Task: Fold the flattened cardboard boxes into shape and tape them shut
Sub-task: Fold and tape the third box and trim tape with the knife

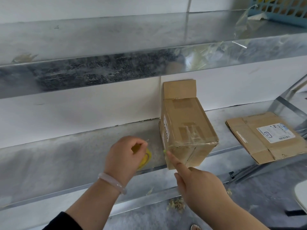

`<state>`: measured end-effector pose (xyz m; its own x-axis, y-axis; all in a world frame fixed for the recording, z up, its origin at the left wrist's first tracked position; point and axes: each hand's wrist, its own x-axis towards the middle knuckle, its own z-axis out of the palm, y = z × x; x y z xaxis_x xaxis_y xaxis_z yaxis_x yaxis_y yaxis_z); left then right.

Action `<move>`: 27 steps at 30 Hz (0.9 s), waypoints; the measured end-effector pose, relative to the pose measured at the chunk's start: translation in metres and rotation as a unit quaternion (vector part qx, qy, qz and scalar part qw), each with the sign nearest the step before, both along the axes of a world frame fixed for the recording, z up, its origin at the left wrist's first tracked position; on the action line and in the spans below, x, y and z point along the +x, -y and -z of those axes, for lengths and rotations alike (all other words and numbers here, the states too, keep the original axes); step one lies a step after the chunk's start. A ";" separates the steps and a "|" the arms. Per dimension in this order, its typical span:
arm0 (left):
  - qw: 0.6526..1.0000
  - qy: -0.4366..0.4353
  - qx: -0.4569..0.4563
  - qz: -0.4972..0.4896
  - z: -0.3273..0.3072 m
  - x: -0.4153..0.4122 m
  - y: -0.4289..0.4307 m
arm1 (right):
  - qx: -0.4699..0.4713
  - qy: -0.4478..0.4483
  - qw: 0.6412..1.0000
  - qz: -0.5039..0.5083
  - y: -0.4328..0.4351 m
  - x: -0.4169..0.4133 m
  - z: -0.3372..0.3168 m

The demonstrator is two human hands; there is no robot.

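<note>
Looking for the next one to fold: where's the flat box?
In the head view, the flat box lies on the shelf at far right, right of the taped box.

A packing station; galvanised metal shelves (149, 39), flattened cartons (265, 136), tape scraps (176, 204).

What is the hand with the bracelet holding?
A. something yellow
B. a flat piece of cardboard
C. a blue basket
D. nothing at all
A: the left hand, the one wearing the bracelet, has its fingers curled round a yellow tape roll just beside the folded box.
</note>
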<state>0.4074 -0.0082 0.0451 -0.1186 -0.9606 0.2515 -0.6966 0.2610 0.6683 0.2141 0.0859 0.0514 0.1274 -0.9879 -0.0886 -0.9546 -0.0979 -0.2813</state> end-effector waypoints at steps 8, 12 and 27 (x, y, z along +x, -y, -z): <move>0.995 0.085 -0.047 -0.003 0.019 0.027 0.026 | -0.260 0.221 0.939 0.029 -0.021 -0.049 -0.013; 0.988 0.127 -0.079 -0.027 0.033 0.033 0.035 | -0.239 0.248 0.909 0.234 -0.007 -0.089 -0.002; 0.957 0.264 -0.112 -0.045 0.115 0.038 0.030 | 0.054 -0.062 0.977 0.199 0.110 -0.150 0.108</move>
<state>0.4459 -0.0386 -0.0696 -0.2044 -0.9019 0.3806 -0.9482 0.2791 0.1520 0.0643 -0.0244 -0.0568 -0.2828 -0.9412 -0.1846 -0.9384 0.3114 -0.1501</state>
